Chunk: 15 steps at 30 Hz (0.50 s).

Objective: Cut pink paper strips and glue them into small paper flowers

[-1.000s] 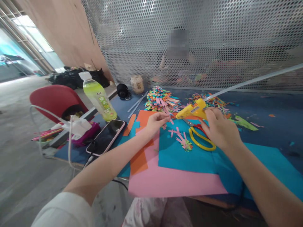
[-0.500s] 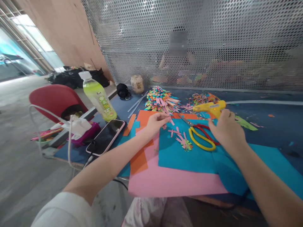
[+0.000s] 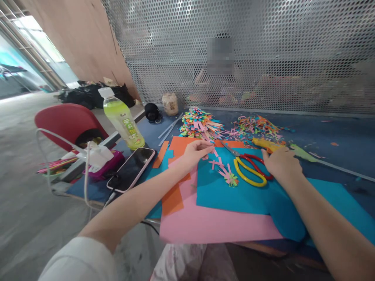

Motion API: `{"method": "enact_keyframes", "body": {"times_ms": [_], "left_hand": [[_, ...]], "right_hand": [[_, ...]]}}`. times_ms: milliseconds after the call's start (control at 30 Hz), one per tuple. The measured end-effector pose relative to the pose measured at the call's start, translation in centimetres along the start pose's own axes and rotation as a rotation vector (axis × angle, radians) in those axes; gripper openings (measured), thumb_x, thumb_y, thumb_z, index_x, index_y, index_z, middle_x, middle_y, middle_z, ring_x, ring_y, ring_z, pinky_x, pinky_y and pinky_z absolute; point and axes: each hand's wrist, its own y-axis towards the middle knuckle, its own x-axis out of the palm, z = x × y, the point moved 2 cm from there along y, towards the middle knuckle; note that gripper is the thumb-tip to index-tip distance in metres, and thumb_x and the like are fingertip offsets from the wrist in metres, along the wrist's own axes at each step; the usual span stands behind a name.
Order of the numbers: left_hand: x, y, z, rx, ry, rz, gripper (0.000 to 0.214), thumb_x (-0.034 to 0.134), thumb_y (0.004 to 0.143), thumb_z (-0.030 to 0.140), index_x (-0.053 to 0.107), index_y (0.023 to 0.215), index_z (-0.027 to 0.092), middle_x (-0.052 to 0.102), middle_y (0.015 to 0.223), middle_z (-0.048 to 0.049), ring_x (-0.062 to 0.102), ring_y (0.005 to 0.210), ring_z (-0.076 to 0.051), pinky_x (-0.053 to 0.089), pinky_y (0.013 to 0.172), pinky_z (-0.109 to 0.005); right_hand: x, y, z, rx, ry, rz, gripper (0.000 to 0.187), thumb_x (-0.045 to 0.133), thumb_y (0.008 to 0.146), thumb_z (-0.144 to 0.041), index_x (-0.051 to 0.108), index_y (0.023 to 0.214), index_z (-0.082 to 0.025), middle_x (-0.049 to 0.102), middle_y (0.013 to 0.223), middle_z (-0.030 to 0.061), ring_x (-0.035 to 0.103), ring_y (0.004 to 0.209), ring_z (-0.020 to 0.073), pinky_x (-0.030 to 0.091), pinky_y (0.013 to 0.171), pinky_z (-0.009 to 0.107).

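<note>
My left hand [image 3: 197,151] pinches a pink paper strip [image 3: 216,153] at centre, right hand [image 3: 283,164] at yellow glue gun [image 3: 266,144], grip unclear; far fringed-paper cone [image 3: 197,124] looks largely built, nearer cut strips [image 3: 224,172] lie loose.

Handle of yellow glue gun [image 3: 267,144] hidden by right hand [image 3: 283,166]; translucent stick [image 3: 345,167] cut off by right edge; upper end of pink strip [image 3: 216,153] covered by left hand [image 3: 198,151]; print on bottle label [image 3: 130,129] too small to read; white sleeve [image 3: 79,259] cut off by bottom edge; grey blur [image 3: 220,56] masks part of reflection.
</note>
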Motion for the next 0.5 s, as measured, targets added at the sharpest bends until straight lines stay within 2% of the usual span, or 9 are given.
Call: {"method": "enact_keyframes", "body": {"times_ms": [100,167,267,333,367,433,500], "left_hand": [[0.0,0.1,-0.3,0.016,0.001,-0.018,0.038,0.078,0.057,0.036,0.062,0.082,0.013,0.064,0.069,-0.0013,0.054,0.051,-0.006,0.041,0.046,-0.019],[0.0,0.2,-0.5,0.026,0.002,-0.026,0.038,0.078,0.057,0.036,0.063,0.083,0.013,0.064,0.07,-0.0014,0.054,0.053,-0.006,0.042,0.046,-0.019],[-0.1,0.2,-0.5,0.036,-0.003,-0.037,0.037,0.078,0.058,0.035,0.063,0.083,0.013,0.064,0.071,-0.001,0.054,0.052,-0.006,0.042,0.046,-0.019],[-0.1,0.2,-0.3,0.036,-0.012,-0.044,0.037,0.077,0.059,0.035,0.063,0.084,0.013,0.064,0.071,-0.0007,0.053,0.05,-0.005,0.041,0.046,-0.019],[-0.1,0.2,-0.3,0.037,-0.018,-0.042,0.037,0.077,0.059,0.035,0.063,0.084,0.013,0.064,0.07,-0.0005,0.053,0.05,-0.005,0.041,0.046,-0.019],[-0.2,0.2,-0.1,0.043,-0.027,-0.028,0.037,0.077,0.059,0.036,0.062,0.084,0.013,0.064,0.068,0.0002,0.052,0.049,-0.005,0.041,0.046,-0.019],[-0.1,0.2,0.2,0.052,-0.029,-0.014,0.037,0.077,0.058,0.036,0.062,0.083,0.014,0.064,0.067,0.0008,0.052,0.048,-0.005,0.042,0.047,-0.019]], "right_hand": [[-0.9,-0.3,-0.2,-0.198,-0.023,0.14,0.061,0.039,0.084,-0.047,0.046,0.118,0.003,0.049,0.108,0.0367,0.049,0.103,0.051,0.045,0.068,0.062],[-1.6,-0.4,-0.7,-0.438,-0.017,0.188,0.05,0.04,0.085,-0.041,0.051,0.113,0.0,0.051,0.107,0.0329,0.048,0.105,0.0476,0.044,0.072,0.061],[-2.2,-1.1,-2.3,-0.961,0.072,0.098,0.033,0.043,0.084,-0.025,0.057,0.11,-0.009,0.055,0.111,0.0221,0.05,0.108,0.0351,0.044,0.086,0.051],[-2.3,-1.8,-3.1,-1.283,0.117,0.008,0.033,0.04,0.085,-0.017,0.059,0.112,-0.015,0.056,0.119,0.0152,0.05,0.109,0.0286,0.042,0.092,0.046],[-2.3,-2.2,-3.4,-1.386,0.133,-0.03,0.035,0.038,0.085,-0.014,0.059,0.114,-0.017,0.056,0.123,0.0126,0.05,0.11,0.0266,0.042,0.093,0.045],[-2.2,-2.7,-3.7,-1.492,0.159,-0.087,0.041,0.037,0.085,-0.01,0.059,0.118,-0.021,0.055,0.127,0.009,0.05,0.111,0.0245,0.042,0.092,0.044],[-2.1,-3.0,-3.8,-1.523,0.176,-0.131,0.044,0.037,0.085,-0.008,0.06,0.119,-0.024,0.056,0.127,0.007,0.051,0.11,0.0238,0.043,0.092,0.044]]}}
